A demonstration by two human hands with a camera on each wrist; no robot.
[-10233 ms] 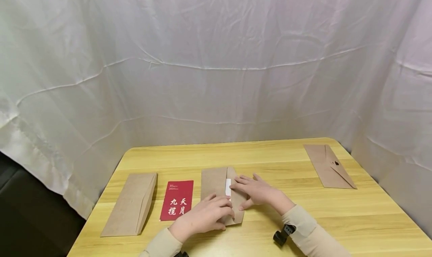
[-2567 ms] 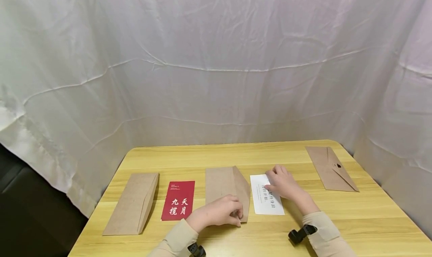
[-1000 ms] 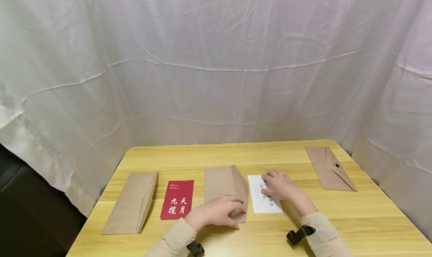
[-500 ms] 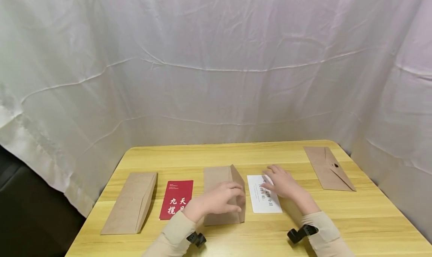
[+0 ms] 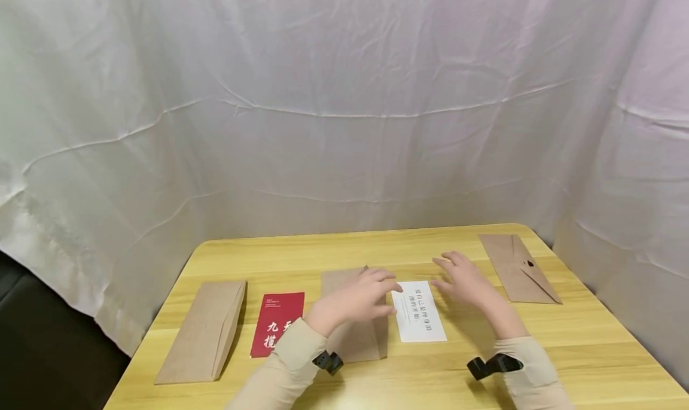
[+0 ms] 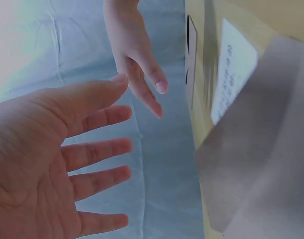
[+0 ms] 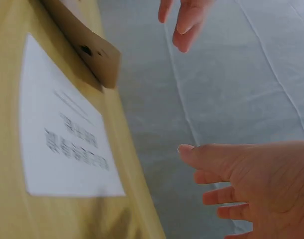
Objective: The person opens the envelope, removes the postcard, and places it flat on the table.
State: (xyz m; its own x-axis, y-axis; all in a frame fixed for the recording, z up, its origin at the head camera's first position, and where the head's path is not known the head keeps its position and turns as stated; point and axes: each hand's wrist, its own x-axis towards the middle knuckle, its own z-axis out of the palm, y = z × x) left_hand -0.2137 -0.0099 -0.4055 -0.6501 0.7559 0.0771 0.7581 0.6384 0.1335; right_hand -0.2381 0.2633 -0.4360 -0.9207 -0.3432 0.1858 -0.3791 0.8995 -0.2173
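Note:
My left hand point(image 5: 357, 299) hovers over the middle kraft envelope point(image 5: 357, 345), fingers spread and holding nothing, hiding much of it. The flap side of this envelope faces right. Beside it lies a white card point(image 5: 422, 317) with dark printed characters, flat on the table. To the right of the card my right hand point(image 5: 467, 283) is raised, fingers extended with nothing in them. In the left wrist view, the left palm point(image 6: 27, 169) and spread fingers show apart from the envelope point(image 6: 246, 154). The right wrist view shows the right hand point(image 7: 266, 174) away from the card point(image 7: 62, 134).
A red card point(image 5: 274, 320) with white characters lies left of the middle envelope, partly behind the left sleeve. Another kraft envelope point(image 5: 199, 335) is at the far left, and one with a dark mark point(image 5: 511, 269) at the back right. Pale curtains point(image 5: 344, 129) surround the wooden table point(image 5: 420, 377).
The white card, earlier partly inside the middle envelope, now lies to its right. In the last second both hands have lifted, the right one off the card, the left one from the envelope's near end.

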